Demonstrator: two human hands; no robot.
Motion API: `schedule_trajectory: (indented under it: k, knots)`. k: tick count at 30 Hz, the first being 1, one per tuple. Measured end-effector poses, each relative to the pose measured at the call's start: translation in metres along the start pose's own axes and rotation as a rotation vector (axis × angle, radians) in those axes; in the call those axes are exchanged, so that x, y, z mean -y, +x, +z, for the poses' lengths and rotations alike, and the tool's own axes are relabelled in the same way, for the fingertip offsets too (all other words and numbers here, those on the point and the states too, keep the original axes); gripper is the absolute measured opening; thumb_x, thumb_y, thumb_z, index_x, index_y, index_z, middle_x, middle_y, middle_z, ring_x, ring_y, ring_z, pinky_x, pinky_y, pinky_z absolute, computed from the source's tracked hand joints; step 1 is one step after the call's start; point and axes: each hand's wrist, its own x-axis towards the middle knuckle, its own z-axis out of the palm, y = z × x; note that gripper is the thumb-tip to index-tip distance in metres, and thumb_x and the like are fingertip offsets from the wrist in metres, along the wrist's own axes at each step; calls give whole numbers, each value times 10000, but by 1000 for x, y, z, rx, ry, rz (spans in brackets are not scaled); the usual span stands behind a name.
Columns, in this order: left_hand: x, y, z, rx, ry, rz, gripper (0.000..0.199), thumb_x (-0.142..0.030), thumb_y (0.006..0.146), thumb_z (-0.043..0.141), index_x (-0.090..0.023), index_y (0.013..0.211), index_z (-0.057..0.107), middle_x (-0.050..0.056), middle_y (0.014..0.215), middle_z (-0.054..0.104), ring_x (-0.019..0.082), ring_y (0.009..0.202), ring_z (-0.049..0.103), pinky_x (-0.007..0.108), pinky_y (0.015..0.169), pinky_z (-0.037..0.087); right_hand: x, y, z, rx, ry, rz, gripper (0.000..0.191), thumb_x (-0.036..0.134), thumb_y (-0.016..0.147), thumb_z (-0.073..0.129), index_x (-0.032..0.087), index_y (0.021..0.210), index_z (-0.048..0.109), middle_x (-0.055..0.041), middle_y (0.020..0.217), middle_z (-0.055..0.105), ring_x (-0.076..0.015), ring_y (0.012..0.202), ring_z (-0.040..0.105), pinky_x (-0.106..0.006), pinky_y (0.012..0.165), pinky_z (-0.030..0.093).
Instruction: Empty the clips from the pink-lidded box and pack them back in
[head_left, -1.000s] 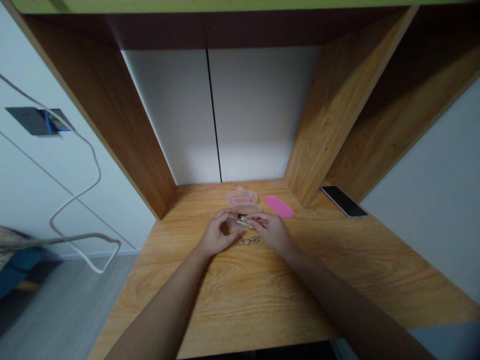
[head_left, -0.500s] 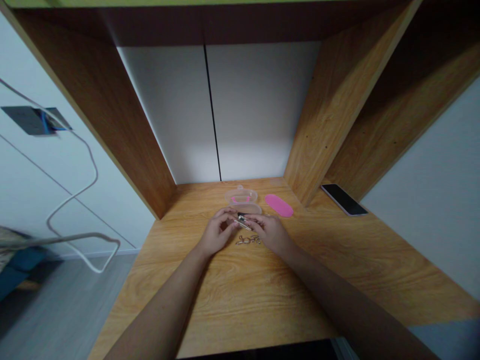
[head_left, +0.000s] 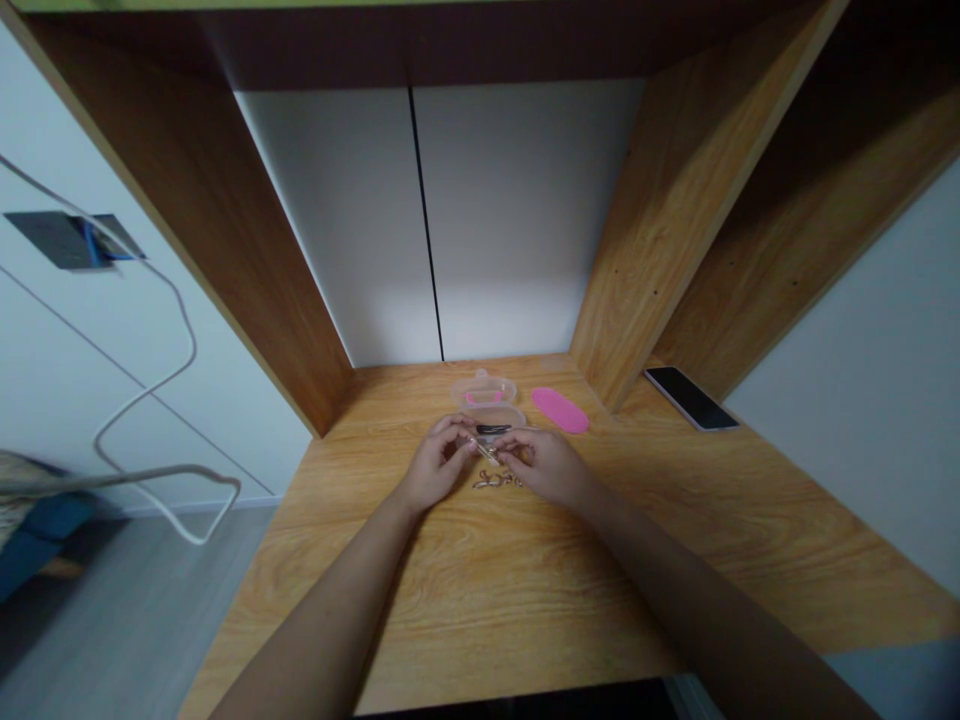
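Observation:
My left hand (head_left: pixel 436 467) is closed in a pinch on a thin, shiny metal piece (head_left: pixel 486 451) over the desk. From the other side my right hand (head_left: pixel 546 466) also has its fingers closed at the piece's right end. Too small to name for certain, it could be a clip. Just below the hands, several small gold-coloured metal pieces (head_left: pixel 495 481) lie on the wood. Behind my fingers stands an open clear plastic case (head_left: pixel 506 412), with dark slim items (head_left: pixel 493 429) in its near half and pink bits in its far half.
Right of the case lies a pink oval plate (head_left: pixel 559 410). A phone (head_left: pixel 690 398) rests farther right, beside the upright wooden panel (head_left: pixel 660 230). The wooden desk (head_left: pixel 525 590) runs back to a white wall. A white cable (head_left: pixel 191 340) hangs at the left.
My right fingers have shifted slightly down around the metal piece. The bright part and dark patch between my hands have changed; the dark items in the case now show more clearly.

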Motion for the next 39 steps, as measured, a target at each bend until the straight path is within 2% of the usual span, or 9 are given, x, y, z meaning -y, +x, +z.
schedule_trajectory:
  k: [3, 7, 10, 14, 19, 23, 28, 34, 39]
  knots:
    - [0, 0, 0, 5, -2, -4, 175, -319, 955, 586, -203, 863, 679, 112, 1175, 631, 243, 1179, 584, 431, 1068, 450, 0, 0, -2, -37, 60, 31, 154, 156, 814, 646, 201, 912, 756, -32, 846, 765, -177, 739, 692, -277, 706, 532]
    - [1, 0, 0, 13, -14, -5, 168, -308, 956, 584, -199, 857, 665, 106, 1173, 624, 240, 1178, 577, 424, 1067, 440, 0, 0, -7, -114, 25, -141, 140, 152, 764, 697, 214, 855, 785, -58, 964, 713, -191, 881, 664, -302, 808, 518]
    - [1, 0, 0, 23, -14, -1, 164, -306, 951, 593, -194, 853, 662, 106, 1166, 624, 243, 1180, 571, 422, 1071, 430, -2, -2, -11, -45, 26, -158, 150, 189, 799, 691, 220, 891, 805, -47, 850, 677, -151, 724, 612, -256, 650, 478]
    - [2, 0, 0, 24, -14, 5, 165, -307, 950, 594, -191, 857, 666, 111, 1166, 623, 246, 1173, 571, 427, 1070, 427, -12, -4, -12, 119, 76, -77, 199, 209, 841, 652, 223, 966, 806, -13, 721, 708, -102, 543, 541, -210, 512, 389]
    - [1, 0, 0, 22, -13, 2, 164, -310, 951, 593, -195, 867, 674, 112, 1151, 628, 247, 1162, 576, 424, 1054, 438, -22, -5, -11, 164, 176, 24, 250, 239, 810, 644, 178, 993, 803, -34, 699, 733, -93, 487, 531, -200, 461, 358]
    - [0, 0, 0, 22, -6, 2, 165, -309, 948, 598, -193, 860, 675, 108, 1142, 629, 242, 1164, 574, 413, 1055, 436, -21, -3, -8, 128, 331, 108, 302, 280, 781, 675, 143, 1030, 777, -62, 772, 748, -120, 574, 613, -212, 506, 429]
    - [2, 0, 0, 12, -5, 7, 157, -305, 945, 606, -191, 859, 670, 105, 1119, 626, 240, 1144, 575, 414, 1046, 436, -19, 0, 4, 41, 495, 241, 217, 318, 732, 741, 156, 876, 725, -76, 845, 769, -183, 758, 727, -280, 686, 560]
    - [2, 1, 1, 2, -14, 11, 154, -307, 943, 615, -188, 863, 670, 103, 1103, 627, 232, 1136, 573, 406, 1039, 428, -19, 3, 12, 6, 706, 379, 321, 286, 638, 827, 194, 837, 593, -40, 824, 759, -197, 735, 742, -331, 698, 610]
    - [2, 1, 2, -8, -23, -6, 173, -319, 948, 608, -188, 860, 679, 102, 1088, 634, 227, 1118, 582, 398, 1023, 435, -22, 3, 17, 28, 788, 434, 408, 313, 585, 884, 190, 862, 610, -46, 830, 756, -212, 751, 749, -359, 713, 627]
